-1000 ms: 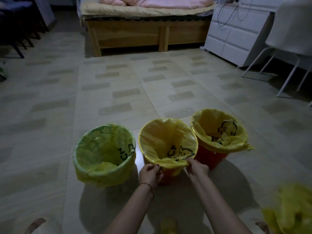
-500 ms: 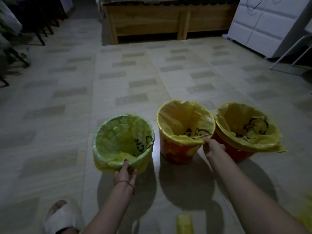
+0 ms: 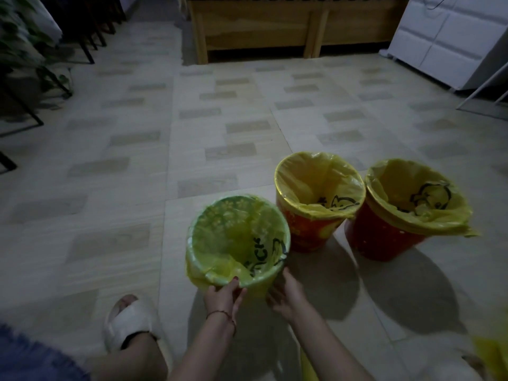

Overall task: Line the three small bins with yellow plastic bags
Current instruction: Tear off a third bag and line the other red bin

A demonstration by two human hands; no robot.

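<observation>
Dim tiled floor (image 3: 137, 166), wooden bed frame (image 3: 275, 28)

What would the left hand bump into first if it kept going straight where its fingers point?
Probably the green bin: the left hand already touches the yellow bag folded over its near rim.

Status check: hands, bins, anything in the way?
Both hands on green bin: left hand grips rim, right hand on bag overhang. All three bins bagged. Nothing blocking.

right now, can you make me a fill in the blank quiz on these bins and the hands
1. Both hands are at the near rim of the ____ bin.
2. The left hand wears a thin ____ at the wrist.
3. The number of bins already lined with yellow bags is ____.
4. The foot beside the left arm wears a white ____.

Missing words: green; bracelet; three; slipper
</observation>
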